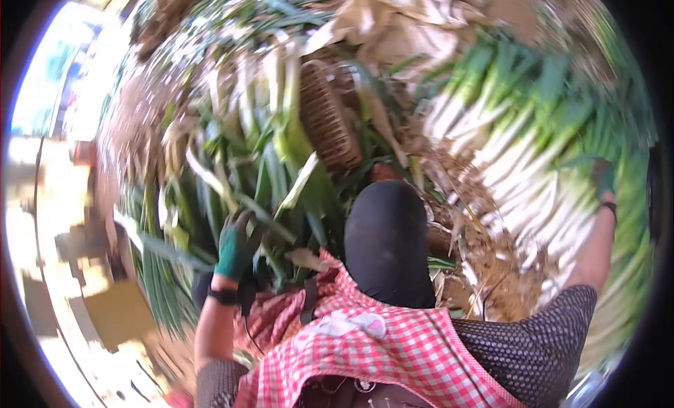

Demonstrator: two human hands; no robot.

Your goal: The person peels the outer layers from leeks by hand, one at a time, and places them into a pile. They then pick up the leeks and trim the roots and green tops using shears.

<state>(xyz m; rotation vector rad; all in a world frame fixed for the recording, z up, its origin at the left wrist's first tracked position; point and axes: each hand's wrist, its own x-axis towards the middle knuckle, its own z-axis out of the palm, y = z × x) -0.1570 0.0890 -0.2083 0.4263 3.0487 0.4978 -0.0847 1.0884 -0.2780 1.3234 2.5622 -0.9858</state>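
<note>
Dirt floor point(504, 295) borders green onions point(521, 154), aligned seemingly for easy gathering; the right hand point(604, 179) is among their leaves, the left hand point(236, 249) at untidier stalks point(291, 135), both grips unclear.

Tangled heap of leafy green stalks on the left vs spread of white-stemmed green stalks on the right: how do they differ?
Order: the tangled leafy heap has leaves crossing every which way; the white-stemmed spread lies roughly side by side.
Colour: the heap mixes green with pale, yellowish leaves; the spread shows bright white stems running into green tops.
Shared: both are long, green-leaved stalks.
</note>
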